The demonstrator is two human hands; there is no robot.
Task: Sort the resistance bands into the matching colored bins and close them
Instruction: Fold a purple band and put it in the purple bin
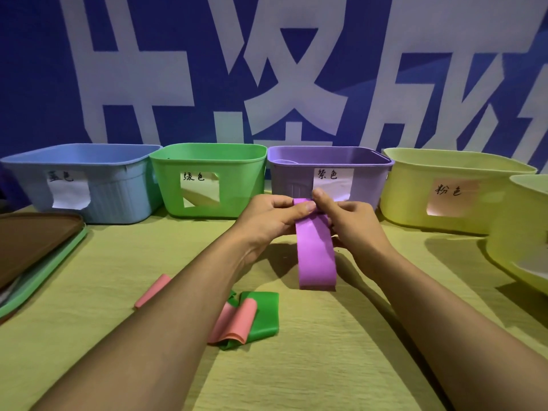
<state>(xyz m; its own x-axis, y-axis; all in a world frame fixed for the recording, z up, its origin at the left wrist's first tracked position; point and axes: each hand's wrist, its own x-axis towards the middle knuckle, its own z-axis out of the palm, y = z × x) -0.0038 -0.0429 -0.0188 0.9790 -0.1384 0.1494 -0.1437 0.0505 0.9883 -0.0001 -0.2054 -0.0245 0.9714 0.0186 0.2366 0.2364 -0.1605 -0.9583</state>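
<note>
Both hands meet at the centre of the frame, the left hand (pixel 271 216) and right hand (pixel 353 218) pinching the top of a purple resistance band (pixel 315 256) that hangs down above the yellow-green worktop (pixel 341 366), directly in front of the purple bin (pixel 299 179), which stands open. The sorting step for this band appears under way; the next move likely calls for lifting it forward over the rim and letting go. Pink bands (pixel 234 323) and a green band (pixel 265 314) wait lower centre; lids (pixel 35 247) lie stacked at left
</note>
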